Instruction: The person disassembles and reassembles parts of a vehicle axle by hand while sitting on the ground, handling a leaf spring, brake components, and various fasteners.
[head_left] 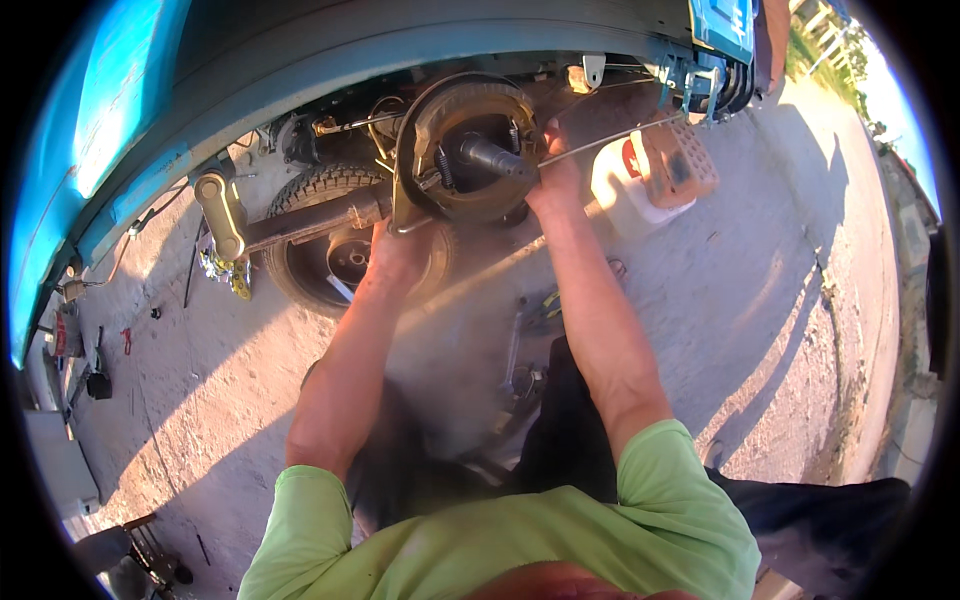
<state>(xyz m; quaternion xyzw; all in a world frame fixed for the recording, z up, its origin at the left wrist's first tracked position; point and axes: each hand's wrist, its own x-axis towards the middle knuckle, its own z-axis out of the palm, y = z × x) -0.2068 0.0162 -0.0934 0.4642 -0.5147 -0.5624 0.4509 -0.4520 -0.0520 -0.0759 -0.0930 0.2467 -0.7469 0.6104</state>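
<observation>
A lime-green shirt [540, 545] is nearest. Ahead, the brake assembly [470, 150] sits at the end of the axle [320, 218] under a blue vehicle [125, 110]. The left hand [403, 252] is at its lower left, the right hand [556, 180] at its right edge; hidden fingers leave both grips untellable. The step appears to be positioning the assembly, calling for steady support from 2 hands. Right, a white container [622, 198] stands, contents unseen.

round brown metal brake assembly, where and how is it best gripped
Probably hold the brake assembly by its curved outer rim, left and right, from the near side: that edge stands out, while a grey cylindrical metal shaft juts from the middle, with dark coiled springs beside it.
</observation>
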